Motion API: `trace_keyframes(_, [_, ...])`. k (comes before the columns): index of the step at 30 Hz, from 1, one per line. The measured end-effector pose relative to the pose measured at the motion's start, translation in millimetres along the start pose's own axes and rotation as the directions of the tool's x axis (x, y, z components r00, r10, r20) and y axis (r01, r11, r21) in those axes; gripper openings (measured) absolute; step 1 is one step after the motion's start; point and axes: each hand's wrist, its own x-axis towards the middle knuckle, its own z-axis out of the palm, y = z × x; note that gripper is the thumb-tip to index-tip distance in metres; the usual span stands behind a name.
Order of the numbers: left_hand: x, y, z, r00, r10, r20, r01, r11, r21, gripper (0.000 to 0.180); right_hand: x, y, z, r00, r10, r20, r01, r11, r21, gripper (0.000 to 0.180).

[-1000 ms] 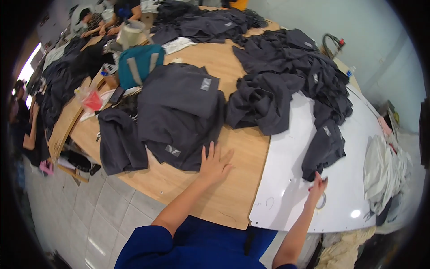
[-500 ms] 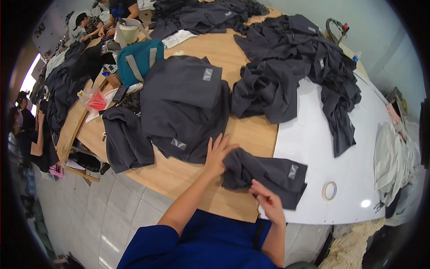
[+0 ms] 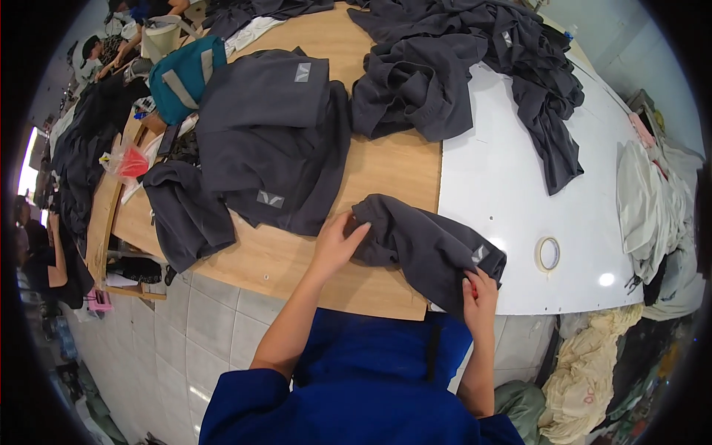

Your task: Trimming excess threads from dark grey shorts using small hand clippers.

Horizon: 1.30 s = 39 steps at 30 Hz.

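A dark grey garment [image 3: 426,241] with a small light patch lies crumpled near the front edge of the wooden table [image 3: 393,167]. My left hand [image 3: 337,241] grips its left end. My right hand [image 3: 480,295] pinches its right lower corner, close to the patch. Just left of my left hand sits a stack of folded dark grey garments [image 3: 271,137], each with a light patch. Further back lies a loose heap of the same dark garments [image 3: 460,67].
A roll of tape [image 3: 549,254] rests on the white board [image 3: 519,200] at right. A teal bag [image 3: 182,78] and red packet [image 3: 127,159] sit at left. Pale cloth [image 3: 649,200] is piled at far right. Other people work at upper left.
My right hand has pulled a dark garment from the right onto the table's front edge. My left hand moved from flat on the wood to gripping that garment's left end.
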Motion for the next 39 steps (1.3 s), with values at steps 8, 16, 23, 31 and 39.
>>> trace_keyframes(8, [9,88,-83,0.849,0.177,0.497,0.300,0.614,-0.730,0.024,20,29,-127,0.996,-0.085,0.032,-0.005,0.292,0.957,0.044])
trace_keyframes(16, [24,24,-49,0.997,-0.007,0.075,0.008,1.000,-0.004,0.039,59,15,-75,0.950,0.298,-0.093,-0.184,0.776,0.604,0.054])
trace_keyframes(23, [-21,28,-2,0.991,0.130,-0.022,-0.128,0.988,0.081,0.071,32,-1,-14,0.996,0.080,0.038,-0.088,0.944,0.317,0.044])
trace_keyframes(31, [20,44,-49,0.774,0.342,-0.532,-0.232,0.936,0.264,0.072,-1,-1,-88,0.850,0.150,0.505,-0.438,0.734,0.519,0.030])
trace_keyframes(39, [-46,52,31,0.955,0.293,0.052,-0.296,0.916,0.271,0.067,25,-63,24,0.973,-0.208,-0.102,0.190,0.969,-0.160,0.029])
